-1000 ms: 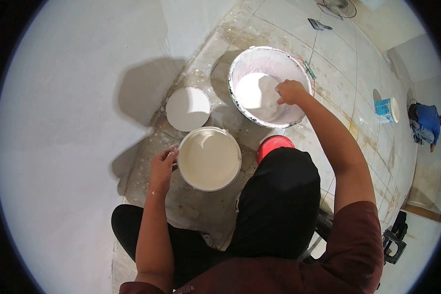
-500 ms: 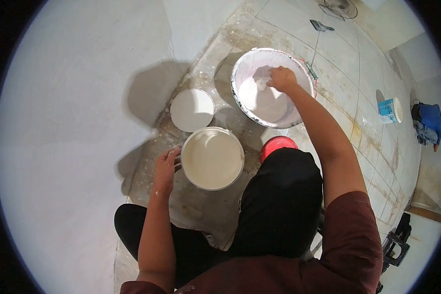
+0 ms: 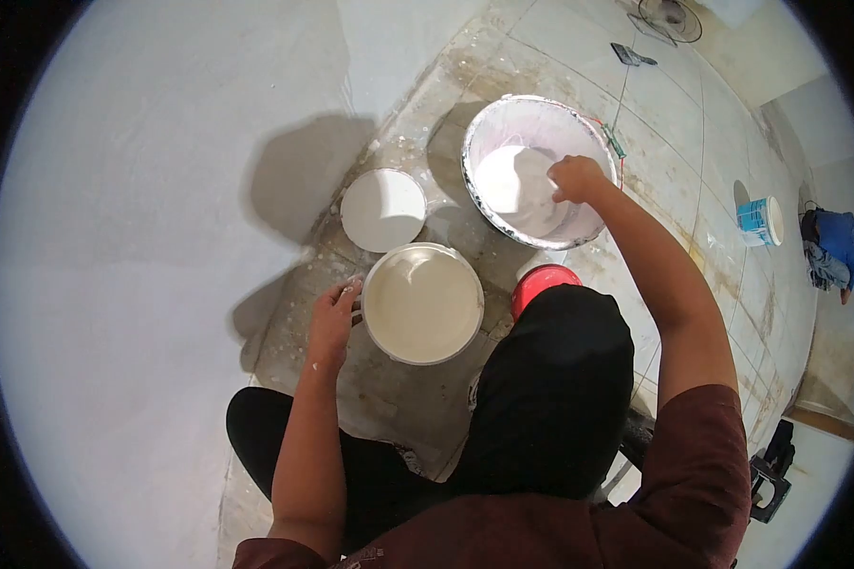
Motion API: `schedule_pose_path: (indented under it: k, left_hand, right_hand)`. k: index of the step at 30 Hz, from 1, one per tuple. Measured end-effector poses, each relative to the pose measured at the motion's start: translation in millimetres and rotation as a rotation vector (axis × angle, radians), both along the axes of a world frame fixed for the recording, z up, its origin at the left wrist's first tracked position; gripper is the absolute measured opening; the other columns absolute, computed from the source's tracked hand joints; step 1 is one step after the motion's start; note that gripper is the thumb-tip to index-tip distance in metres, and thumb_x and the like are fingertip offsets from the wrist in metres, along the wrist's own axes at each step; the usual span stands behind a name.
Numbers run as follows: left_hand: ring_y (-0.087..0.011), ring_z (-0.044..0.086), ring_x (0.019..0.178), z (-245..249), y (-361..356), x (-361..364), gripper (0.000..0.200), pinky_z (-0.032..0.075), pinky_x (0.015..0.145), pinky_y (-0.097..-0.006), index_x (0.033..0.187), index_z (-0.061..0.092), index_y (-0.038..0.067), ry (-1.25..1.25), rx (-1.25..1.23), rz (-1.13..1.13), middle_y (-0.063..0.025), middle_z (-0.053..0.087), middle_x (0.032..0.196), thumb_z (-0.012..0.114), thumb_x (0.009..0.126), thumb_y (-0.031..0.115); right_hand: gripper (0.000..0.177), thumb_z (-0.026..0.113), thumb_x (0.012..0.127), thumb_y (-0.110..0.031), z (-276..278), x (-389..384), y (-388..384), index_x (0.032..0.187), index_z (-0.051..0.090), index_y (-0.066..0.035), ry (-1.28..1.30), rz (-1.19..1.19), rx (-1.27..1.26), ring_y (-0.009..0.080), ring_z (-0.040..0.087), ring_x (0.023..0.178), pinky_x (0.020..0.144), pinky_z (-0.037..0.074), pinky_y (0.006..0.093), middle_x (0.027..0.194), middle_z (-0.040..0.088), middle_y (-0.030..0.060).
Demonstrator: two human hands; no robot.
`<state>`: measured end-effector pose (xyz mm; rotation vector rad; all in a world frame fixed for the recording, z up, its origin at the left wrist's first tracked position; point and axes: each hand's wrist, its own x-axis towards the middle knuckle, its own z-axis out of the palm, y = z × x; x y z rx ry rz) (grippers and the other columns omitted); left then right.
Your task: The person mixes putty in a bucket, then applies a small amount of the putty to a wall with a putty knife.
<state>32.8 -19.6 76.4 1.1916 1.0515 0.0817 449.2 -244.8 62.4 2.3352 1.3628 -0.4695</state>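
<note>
Room under renovation, paint job underway: bare white wall at 9, tile floor stained w/ splatter, open paint bucket at centre, lid at 12, basin at 1, paint tub at 3.

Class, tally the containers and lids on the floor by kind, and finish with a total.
Buckets: 2 (cream paint bucket, blue-and-white bucket)
Basins: 1 (large basin)
Loose lids: 1 (white lid)
Kind unclear: 1 (red round thing, partly hidden behind the knee)
Total: 5
</note>
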Motion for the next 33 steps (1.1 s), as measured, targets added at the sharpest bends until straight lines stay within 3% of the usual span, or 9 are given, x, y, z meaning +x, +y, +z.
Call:
schedule_pose_path:
  k: [5, 11, 20, 21, 24, 28, 31, 33]
  left_hand:
    - [-0.0152, 0.061, 0.085, -2, 1, -1, 0.036, 0.048, 0.078, -0.0291, 0.118, 0.059, 0.000, -0.002, -0.022, 0.027, -0.0079, 0.065, 0.104, 0.056, 0.091, 0.024]
    - [-0.0149, 0.061, 0.083, 0, 1, -1, 0.035, 0.048, 0.077, -0.0291, 0.117, 0.060, 0.000, -0.007, -0.019, 0.030, -0.0074, 0.065, 0.102, 0.055, 0.091, 0.024]
    - [-0.0123, 0.057, 0.077, -15, 3, 0, 0.032, 0.047, 0.074, -0.0274, 0.113, 0.063, 0.001, 0.014, -0.026, 0.048, -0.0060, 0.065, 0.100, 0.056, 0.090, 0.022]
    - [-0.0119, 0.056, 0.076, -15, 4, 0, 0.031, 0.047, 0.074, -0.0272, 0.113, 0.063, 0.001, 0.030, -0.017, 0.052, -0.0058, 0.065, 0.100, 0.056, 0.090, 0.022]
    - [-0.0112, 0.053, 0.072, -17, 5, 1, 0.031, 0.047, 0.073, -0.0273, 0.113, 0.063, 0.001, -0.009, -0.008, 0.050, -0.0060, 0.065, 0.101, 0.056, 0.090, 0.021]
    - [-0.0127, 0.057, 0.080, -11, 6, 3, 0.032, 0.048, 0.076, -0.0279, 0.114, 0.062, 0.000, 0.005, 0.001, 0.011, -0.0074, 0.065, 0.103, 0.058, 0.090, 0.020]
    - [-0.0143, 0.060, 0.087, -13, 6, 1, 0.033, 0.048, 0.078, -0.0285, 0.114, 0.061, -0.001, 0.023, 0.017, -0.032, -0.0083, 0.065, 0.104, 0.060, 0.089, 0.020]
    - [-0.0153, 0.060, 0.091, -14, 8, 0, 0.034, 0.048, 0.079, -0.0291, 0.115, 0.061, -0.002, 0.005, 0.011, -0.041, -0.0088, 0.065, 0.106, 0.061, 0.089, 0.019]
  right_hand:
    - [0.043, 0.072, 0.073, -0.037, 4, 21, 8, 0.102, 0.064, -0.007, -0.130, -0.166, -0.033, 0.0302, 0.062, 0.100, 0.086, 0.049, 0.0381, 0.108, 0.062, 0.0155]
    - [0.047, 0.069, 0.074, -0.040, -10, 24, 33, 0.109, 0.062, -0.008, -0.176, -0.260, 0.183, 0.0269, 0.060, 0.104, 0.088, 0.049, 0.0376, 0.114, 0.061, 0.0108]
    - [0.037, 0.068, 0.073, -0.041, -33, -8, 37, 0.100, 0.065, -0.016, 0.097, -0.090, 0.284, 0.0282, 0.061, 0.098, 0.084, 0.049, 0.0404, 0.098, 0.066, 0.0108]
    - [0.034, 0.070, 0.071, -0.041, -36, -13, 32, 0.091, 0.065, -0.014, 0.144, -0.076, 0.367, 0.0296, 0.062, 0.093, 0.080, 0.050, 0.0419, 0.091, 0.066, 0.0111]
    - [0.033, 0.071, 0.068, -0.040, -32, -15, 14, 0.085, 0.064, -0.012, 0.235, -0.006, 0.239, 0.0309, 0.062, 0.089, 0.077, 0.049, 0.0430, 0.088, 0.065, 0.0114]
    - [0.035, 0.072, 0.066, -0.039, -19, 2, -4, 0.089, 0.066, -0.013, 0.196, 0.084, 0.064, 0.0318, 0.063, 0.088, 0.077, 0.049, 0.0433, 0.091, 0.066, 0.0126]
    - [0.040, 0.073, 0.067, -0.034, -11, 15, -5, 0.098, 0.065, -0.011, -0.004, 0.113, 0.019, 0.0310, 0.062, 0.097, 0.082, 0.050, 0.0432, 0.099, 0.065, 0.0127]
    - [0.041, 0.073, 0.069, -0.033, 1, 19, 4, 0.101, 0.064, -0.010, -0.091, -0.021, -0.042, 0.0296, 0.062, 0.099, 0.084, 0.050, 0.0412, 0.105, 0.064, 0.0129]
